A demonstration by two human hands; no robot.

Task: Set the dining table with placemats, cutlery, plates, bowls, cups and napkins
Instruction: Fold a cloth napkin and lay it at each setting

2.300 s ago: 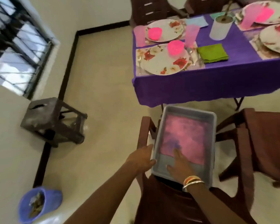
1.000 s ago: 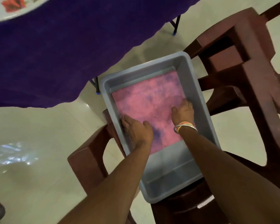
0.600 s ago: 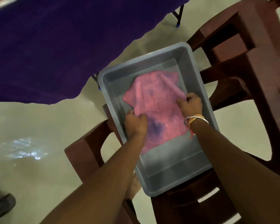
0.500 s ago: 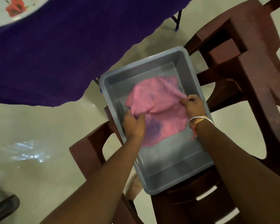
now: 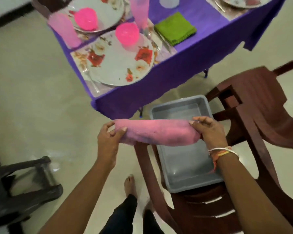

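A pink napkin (image 5: 159, 132), perhaps blotched blue, is stretched above a grey tub (image 5: 184, 162) on a brown chair (image 5: 260, 115). Left hand (image 5: 108, 141) and right hand (image 5: 210, 132) each pinch an end in a closed grip.

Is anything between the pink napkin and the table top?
Nothing visible blocks it. The left hand and right hand hold the pink napkin above the grey tub. Ahead is open air up to the purple table; that near corner already holds a plate and a green napkin.
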